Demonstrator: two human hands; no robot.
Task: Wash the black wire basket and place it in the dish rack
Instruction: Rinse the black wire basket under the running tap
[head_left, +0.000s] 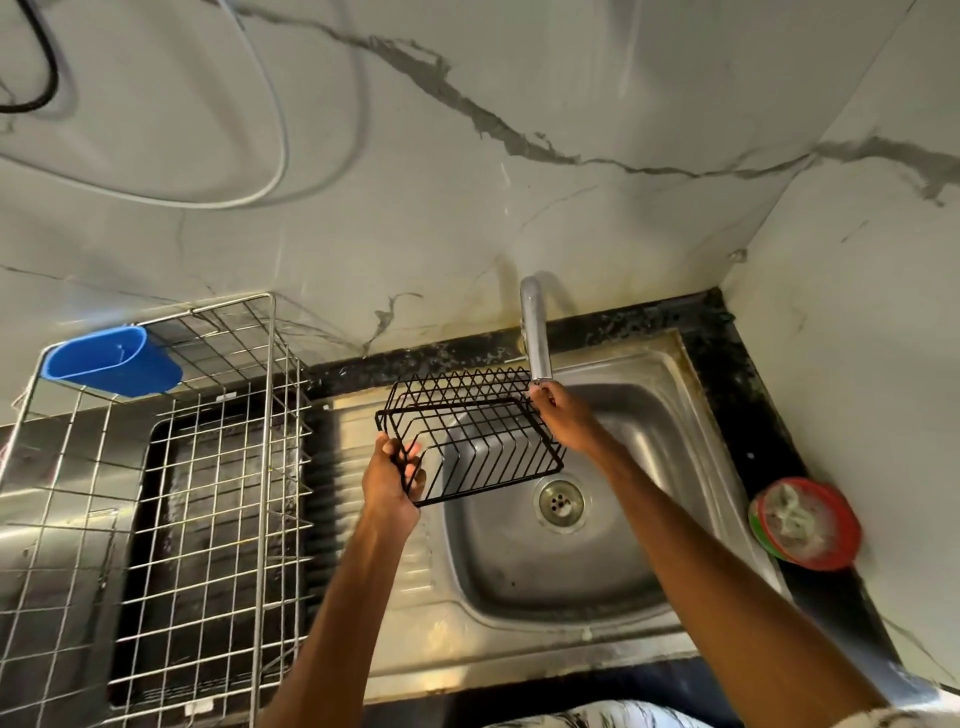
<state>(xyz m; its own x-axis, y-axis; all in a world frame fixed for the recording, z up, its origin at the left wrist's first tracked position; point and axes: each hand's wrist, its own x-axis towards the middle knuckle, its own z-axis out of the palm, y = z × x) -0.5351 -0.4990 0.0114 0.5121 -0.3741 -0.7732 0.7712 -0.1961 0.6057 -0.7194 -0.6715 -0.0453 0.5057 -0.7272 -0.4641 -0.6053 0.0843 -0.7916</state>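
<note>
A black wire basket (470, 436) hangs tilted over the left part of the steel sink (613, 571), just under the tap spout (536, 332). My left hand (390, 480) grips the basket's near left corner, fingers curled through the wires. My right hand (563, 418) holds the basket's right end, right below the spout's mouth. No water stream shows. The silver wire dish rack (208, 467) stands on the counter to the left of the sink.
A blue plastic cup holder (111, 361) hangs on the rack's far left rim. A red and green dish with a scrub pad (802, 522) sits on the black counter right of the sink. The drain (560, 503) is uncovered. Marble walls close in behind and right.
</note>
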